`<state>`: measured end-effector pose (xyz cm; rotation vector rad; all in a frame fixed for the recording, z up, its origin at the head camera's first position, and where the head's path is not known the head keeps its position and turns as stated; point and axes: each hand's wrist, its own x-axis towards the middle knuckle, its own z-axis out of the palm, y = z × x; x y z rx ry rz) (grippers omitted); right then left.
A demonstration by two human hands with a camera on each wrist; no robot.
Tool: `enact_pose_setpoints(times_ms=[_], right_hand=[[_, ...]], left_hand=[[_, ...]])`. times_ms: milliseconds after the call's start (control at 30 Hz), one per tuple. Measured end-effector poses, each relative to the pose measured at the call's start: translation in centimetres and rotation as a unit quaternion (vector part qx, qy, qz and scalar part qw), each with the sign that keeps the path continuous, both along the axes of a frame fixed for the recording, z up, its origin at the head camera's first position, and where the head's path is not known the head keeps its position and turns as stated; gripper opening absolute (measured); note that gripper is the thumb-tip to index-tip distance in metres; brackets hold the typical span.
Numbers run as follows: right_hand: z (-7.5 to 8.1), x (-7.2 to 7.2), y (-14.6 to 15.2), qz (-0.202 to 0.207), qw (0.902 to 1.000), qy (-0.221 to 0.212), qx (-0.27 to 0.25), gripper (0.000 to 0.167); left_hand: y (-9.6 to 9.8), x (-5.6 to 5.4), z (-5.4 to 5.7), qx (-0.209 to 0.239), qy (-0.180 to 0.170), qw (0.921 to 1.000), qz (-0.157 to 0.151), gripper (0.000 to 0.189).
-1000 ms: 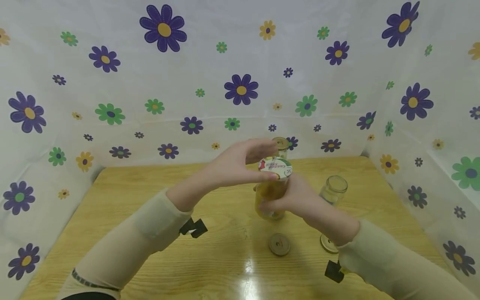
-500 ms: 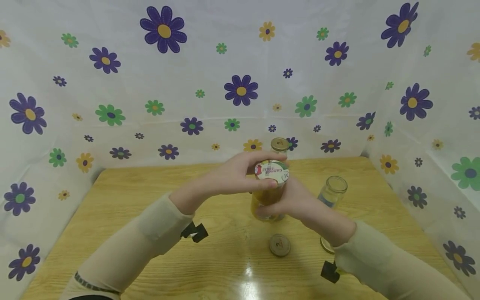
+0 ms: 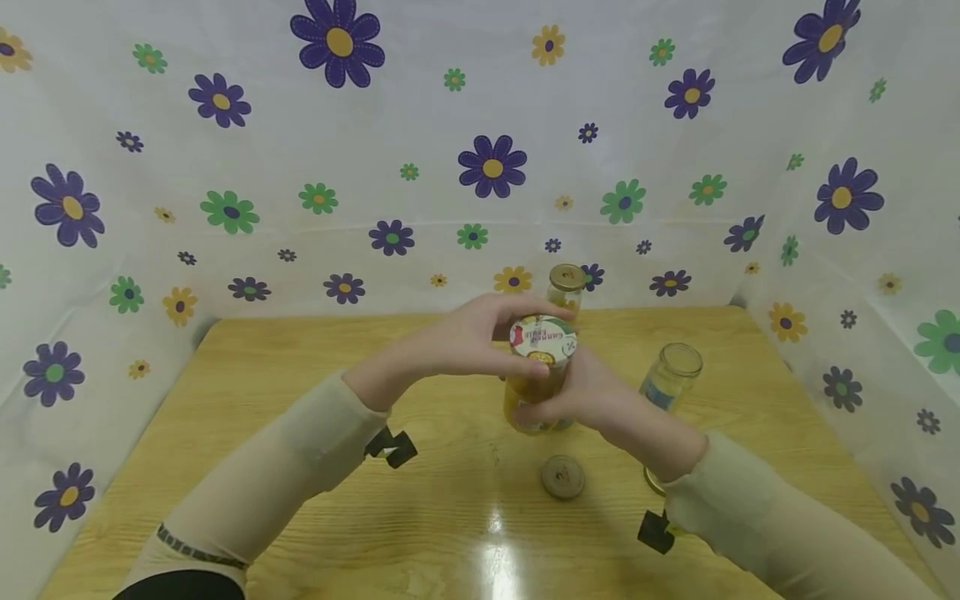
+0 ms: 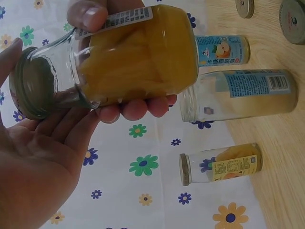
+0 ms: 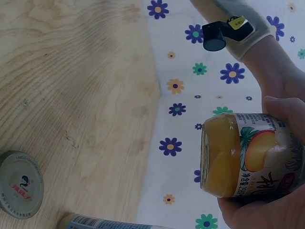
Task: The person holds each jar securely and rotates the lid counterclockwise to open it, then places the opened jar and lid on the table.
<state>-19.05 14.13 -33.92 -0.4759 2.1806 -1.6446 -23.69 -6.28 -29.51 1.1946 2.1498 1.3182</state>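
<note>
A glass jar of yellow canned fruit (image 4: 138, 57) is raised upright above the table, with a peach picture on its label in the right wrist view. My right hand (image 3: 600, 396) grips its body, the thumb on the near side and the fingers wrapped round the other. On top sits a printed lid (image 3: 543, 340), white with coloured fruit. My left hand (image 3: 468, 337) holds this lid by its edge, thumb on the near rim and fingers across the far side. The left palm (image 4: 38, 167) shows beside the lid in the left wrist view.
Behind the hands stands a small jar with a gold lid (image 3: 566, 283). An open glass jar (image 3: 675, 371) is at the right. One loose lid (image 3: 562, 477) lies in front, another (image 3: 654, 481) partly under the right forearm. A blue-labelled jar (image 4: 221, 50) shows in the left wrist view.
The left fingers and thumb have come down closer around the lid. The jar and right hand have shifted slightly left. The head view has tilted a little.
</note>
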Motion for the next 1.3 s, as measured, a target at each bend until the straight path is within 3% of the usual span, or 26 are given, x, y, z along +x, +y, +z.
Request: enact_pose_setpoints(times_ms=[167, 567, 800, 967, 1300], right_hand=[[-0.2, -0.2, 0.0, -0.006, 1.0, 0.001, -0.003, 0.079], [-0.3, -0.5, -0.3, -0.024, 0.9997, 0.003, 0.008, 0.075], [-0.6, -0.6, -0.3, -0.027, 0.9995, 0.01, 0.014, 0.075], [-0.6, -0.7, -0.4, -0.025, 0.9993, 0.018, 0.019, 0.077], [-0.9, -0.7, -0.5, -0.037, 0.9978, 0.015, 0.053, 0.076]], left_hand=[[0.2, -0.1, -0.3, 0.004, -0.003, 0.9997, 0.022, 0.063], [0.9, 1.1, -0.3, -0.005, -0.023, 0.99, 0.139, 0.058], [1.2, 2.0, -0.3, -0.028, 0.011, 0.9798, 0.198, 0.06], [1.4, 2.4, -0.3, -0.029, 0.034, 0.9754, 0.216, 0.057], [1.5, 2.6, -0.6, -0.037, 0.043, 0.9691, 0.24, 0.056]])
